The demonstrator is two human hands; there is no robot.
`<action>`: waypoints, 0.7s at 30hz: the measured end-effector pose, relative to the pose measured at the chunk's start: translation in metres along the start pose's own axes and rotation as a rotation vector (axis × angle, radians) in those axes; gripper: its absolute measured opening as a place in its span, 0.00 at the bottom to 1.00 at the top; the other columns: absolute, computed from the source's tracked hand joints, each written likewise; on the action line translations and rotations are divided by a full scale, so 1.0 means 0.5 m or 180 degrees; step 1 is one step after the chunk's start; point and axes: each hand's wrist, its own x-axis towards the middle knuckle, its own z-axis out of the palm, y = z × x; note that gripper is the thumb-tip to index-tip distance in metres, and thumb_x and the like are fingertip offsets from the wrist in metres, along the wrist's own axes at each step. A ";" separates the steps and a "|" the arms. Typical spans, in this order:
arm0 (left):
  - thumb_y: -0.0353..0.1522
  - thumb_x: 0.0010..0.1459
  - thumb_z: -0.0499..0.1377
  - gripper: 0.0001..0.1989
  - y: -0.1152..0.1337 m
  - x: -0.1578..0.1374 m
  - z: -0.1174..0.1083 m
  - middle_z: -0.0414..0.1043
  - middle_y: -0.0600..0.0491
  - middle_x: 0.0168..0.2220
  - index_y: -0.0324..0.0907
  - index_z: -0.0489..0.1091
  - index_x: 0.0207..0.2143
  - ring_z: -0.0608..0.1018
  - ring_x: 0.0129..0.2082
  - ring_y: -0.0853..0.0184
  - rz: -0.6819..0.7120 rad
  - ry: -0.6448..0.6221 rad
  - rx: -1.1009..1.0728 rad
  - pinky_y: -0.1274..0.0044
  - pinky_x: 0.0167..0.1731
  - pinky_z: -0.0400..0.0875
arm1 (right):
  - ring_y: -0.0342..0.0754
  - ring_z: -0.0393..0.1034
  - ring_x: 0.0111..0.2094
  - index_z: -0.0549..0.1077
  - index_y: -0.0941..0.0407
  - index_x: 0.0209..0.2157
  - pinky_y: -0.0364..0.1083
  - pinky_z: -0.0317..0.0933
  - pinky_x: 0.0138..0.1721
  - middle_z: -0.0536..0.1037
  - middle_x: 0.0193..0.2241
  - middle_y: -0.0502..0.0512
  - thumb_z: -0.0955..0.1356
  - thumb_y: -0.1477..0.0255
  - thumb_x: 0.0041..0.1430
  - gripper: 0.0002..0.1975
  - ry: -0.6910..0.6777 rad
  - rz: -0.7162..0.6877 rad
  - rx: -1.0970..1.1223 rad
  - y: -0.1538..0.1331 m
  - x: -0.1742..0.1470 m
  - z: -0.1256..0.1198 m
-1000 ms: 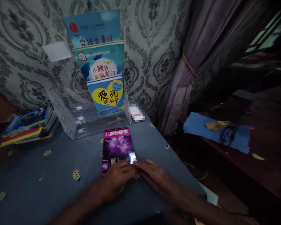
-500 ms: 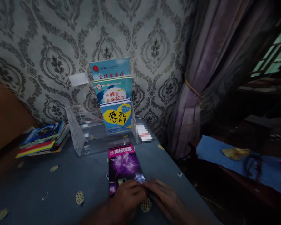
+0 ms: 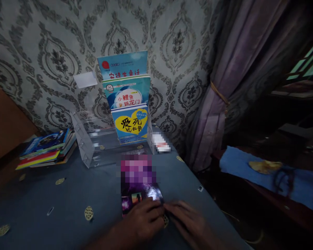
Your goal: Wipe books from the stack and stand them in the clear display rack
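Observation:
A book with a glossy purple and black cover lies on the table, its top part blurred out. My left hand is closed over its lower right part, fingers curled at the right edge. From the other side my right hand meets it at the same corner, fingers pressed together against the book's edge. Both hands hide that corner and the thumbs' exact grip. Just beyond the book stands a clear acrylic rack. Its right side holds blue and teal books in tiers, the front one a blue book with a yellow heart.
A stack of books lies left of the rack, near a brown box or panel. A blurred white item sits right of the rack. The patterned tablecloth ends at a slanting right edge, beyond which a blue cloth covers another surface.
The view has tilted down slightly, and the rack and its books appear a little higher and larger. My hands stay at the purple book's lower right corner with little movement.

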 end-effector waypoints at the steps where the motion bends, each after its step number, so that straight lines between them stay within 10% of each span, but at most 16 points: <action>1: 0.30 0.71 0.48 0.13 0.000 -0.002 0.002 0.81 0.51 0.41 0.40 0.71 0.38 0.80 0.46 0.68 -0.0009 0.0019 -0.0028 0.75 0.55 0.72 | 0.48 0.79 0.39 0.71 0.50 0.53 0.44 0.76 0.38 0.82 0.38 0.54 0.61 0.82 0.64 0.20 -0.0022 -0.0009 -0.0044 0.000 -0.001 0.001; 21: 0.27 0.69 0.50 0.11 0.009 -0.032 -0.022 0.77 0.48 0.53 0.40 0.71 0.46 0.73 0.59 0.63 -0.0221 -0.0934 0.0052 0.66 0.61 0.67 | 0.47 0.76 0.39 0.69 0.55 0.58 0.44 0.74 0.40 0.80 0.38 0.57 0.59 0.81 0.67 0.21 -0.0267 -0.0117 -0.0367 -0.012 -0.002 -0.007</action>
